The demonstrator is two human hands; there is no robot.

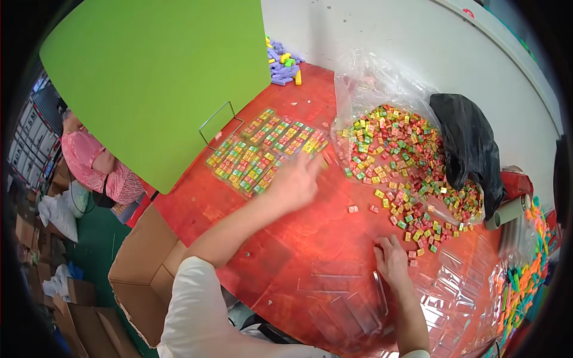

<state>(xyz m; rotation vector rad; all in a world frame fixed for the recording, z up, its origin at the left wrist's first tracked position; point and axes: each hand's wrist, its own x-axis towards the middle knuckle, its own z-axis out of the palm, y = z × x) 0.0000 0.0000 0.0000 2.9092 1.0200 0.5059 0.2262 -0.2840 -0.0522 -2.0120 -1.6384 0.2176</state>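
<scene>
On the glossy red counter (280,232), small square multicoloured plastic tiles lie in tidy rows (265,152), with a loose heap (412,161) spilling from crinkled clear plastic. The left hand (295,179) stretches flat-fingered onto the rows' edge; the right hand (391,259) rests, fingers curled, beside stray tiles.

Bare red worktop (286,232) open left of the candy heap (412,173). Green divider board (161,77) blocks far-left of heap; black bag (468,149) crowds its right.
</scene>
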